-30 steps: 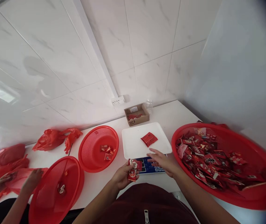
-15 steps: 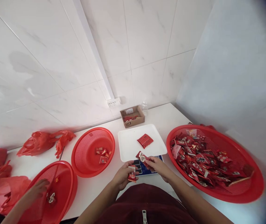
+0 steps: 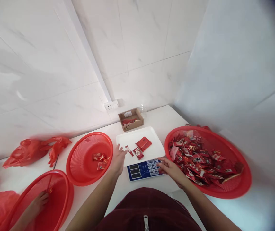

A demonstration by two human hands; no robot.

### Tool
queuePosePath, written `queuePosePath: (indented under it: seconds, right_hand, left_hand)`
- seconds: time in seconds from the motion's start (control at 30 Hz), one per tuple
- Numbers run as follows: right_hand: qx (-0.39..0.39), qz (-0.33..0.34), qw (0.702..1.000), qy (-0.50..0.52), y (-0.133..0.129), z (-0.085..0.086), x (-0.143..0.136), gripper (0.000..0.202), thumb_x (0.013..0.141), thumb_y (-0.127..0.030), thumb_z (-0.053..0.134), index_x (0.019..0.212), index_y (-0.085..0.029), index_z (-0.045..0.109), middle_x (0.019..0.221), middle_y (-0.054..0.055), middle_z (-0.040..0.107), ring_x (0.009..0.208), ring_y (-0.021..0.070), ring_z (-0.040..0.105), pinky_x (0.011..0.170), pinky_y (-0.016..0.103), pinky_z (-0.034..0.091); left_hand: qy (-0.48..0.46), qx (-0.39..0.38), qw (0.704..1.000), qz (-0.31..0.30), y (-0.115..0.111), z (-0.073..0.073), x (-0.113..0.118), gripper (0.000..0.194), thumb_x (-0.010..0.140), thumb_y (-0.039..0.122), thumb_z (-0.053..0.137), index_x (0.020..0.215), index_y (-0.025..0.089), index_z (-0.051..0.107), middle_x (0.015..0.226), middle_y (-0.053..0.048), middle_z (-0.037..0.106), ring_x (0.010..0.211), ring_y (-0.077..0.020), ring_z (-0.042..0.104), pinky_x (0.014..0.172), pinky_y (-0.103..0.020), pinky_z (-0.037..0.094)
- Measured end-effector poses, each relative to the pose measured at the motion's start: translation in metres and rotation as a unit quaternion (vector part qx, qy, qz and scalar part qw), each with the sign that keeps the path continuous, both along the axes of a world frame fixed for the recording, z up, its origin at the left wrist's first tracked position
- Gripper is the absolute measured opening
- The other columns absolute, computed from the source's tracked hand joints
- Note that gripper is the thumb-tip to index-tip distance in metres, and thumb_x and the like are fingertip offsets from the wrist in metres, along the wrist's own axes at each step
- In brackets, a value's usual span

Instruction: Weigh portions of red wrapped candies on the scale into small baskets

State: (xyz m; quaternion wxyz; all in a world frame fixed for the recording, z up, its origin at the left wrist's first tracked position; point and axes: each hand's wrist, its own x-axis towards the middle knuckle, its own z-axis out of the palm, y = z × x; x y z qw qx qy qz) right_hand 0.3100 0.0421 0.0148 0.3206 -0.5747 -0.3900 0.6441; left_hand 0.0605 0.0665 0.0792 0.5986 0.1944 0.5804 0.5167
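Note:
On the white weighing tray (image 3: 125, 139) of a digital scale lie a flat red packet (image 3: 144, 143), a smaller red packet with white print (image 3: 138, 153) and a narrow red-and-white packet (image 3: 129, 150). My left hand (image 3: 118, 159) is at the tray's left edge, close to the narrow packet, its fingers apart and holding nothing. Over the right end of the blue keypad panel (image 3: 143, 169) is my right hand (image 3: 172, 171), empty with fingers slightly spread. To its right stands a large red basket (image 3: 244, 179) heaped with red snack packets (image 3: 200, 160).
A red basket (image 3: 79, 160) with several packets stands left of the scale. Another person's hand (image 3: 39, 202) reaches into a nearer red basket (image 3: 66, 195). Red plastic bags (image 3: 28, 152) lie far left. Behind the scale are a cardboard box (image 3: 130, 119) and a clear plastic container (image 3: 143, 110).
Both small packets have left my hands and now lie on the weighing tray beside the flat packet. My hands have moved apart, uncovering the keypad. The view has shifted right.

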Motion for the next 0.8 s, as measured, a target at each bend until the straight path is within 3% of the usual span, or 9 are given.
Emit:
queuePosePath:
  seconds: [0.1,0.17,0.27,0.4,0.6,0.8]
  right_hand:
    - [0.038,-0.068,0.996,-0.031,0.003,-0.001,0.036,0.044,0.071,-0.042,0.061,0.108,-0.019,0.061,0.091,0.006,0.070,0.079,0.0189,0.066,0.073,0.033,0.052]
    - [0.059,-0.125,0.986,-0.090,0.007,-0.005,0.065,0.042,0.075,-0.043,0.055,0.109,-0.019,0.060,0.095,0.007,0.070,0.083,0.0194,0.066,0.075,0.033,0.052]
    - [0.065,-0.181,0.947,-0.255,0.013,-0.015,0.108,0.042,0.078,-0.041,0.049,0.112,-0.019,0.060,0.109,0.009,0.067,0.096,0.0219,0.064,0.083,0.034,0.050]
    - [0.030,-0.191,0.914,-0.356,0.018,-0.033,0.146,0.051,0.073,-0.032,0.053,0.120,-0.014,0.056,0.122,0.014,0.060,0.113,0.0285,0.055,0.096,0.042,0.040]
    - [0.002,-0.154,0.912,-0.381,0.027,-0.049,0.153,0.051,0.075,-0.027,0.055,0.124,-0.014,0.054,0.124,0.014,0.059,0.115,0.0273,0.054,0.098,0.039,0.038]
    - [0.029,-0.103,0.926,-0.361,0.031,-0.049,0.153,0.024,0.074,-0.030,0.058,0.092,-0.020,0.070,0.100,0.007,0.071,0.094,0.0231,0.064,0.086,0.032,0.046]
  left_hand:
    - [0.050,-0.047,0.998,-0.007,-0.010,-0.011,-0.005,0.057,0.080,0.016,0.060,0.131,0.027,0.038,0.147,-0.010,0.031,0.136,-0.0203,0.030,0.109,-0.036,0.025]
    - [0.039,-0.074,0.996,-0.026,-0.025,-0.022,-0.007,0.048,0.080,0.020,0.060,0.125,0.025,0.043,0.142,-0.011,0.039,0.129,-0.0219,0.041,0.104,-0.035,0.034]
    - [0.003,-0.132,0.989,-0.064,-0.049,-0.036,-0.009,0.035,0.080,0.021,0.060,0.113,0.021,0.051,0.124,-0.012,0.056,0.105,-0.0210,0.060,0.089,-0.032,0.046]
    - [-0.012,-0.171,0.980,-0.104,-0.065,-0.046,-0.008,0.033,0.076,0.019,0.064,0.107,0.019,0.053,0.098,-0.007,0.066,0.080,-0.0154,0.066,0.076,-0.028,0.049]
    - [-0.019,-0.164,0.975,-0.149,-0.061,-0.042,0.002,0.032,0.073,0.022,0.067,0.103,0.019,0.054,0.089,-0.004,0.067,0.076,-0.0140,0.065,0.074,-0.027,0.049]
    - [-0.011,-0.183,0.969,-0.163,-0.061,-0.037,0.014,0.028,0.073,0.023,0.065,0.099,0.018,0.055,0.087,-0.005,0.067,0.073,-0.0132,0.064,0.073,-0.026,0.048]
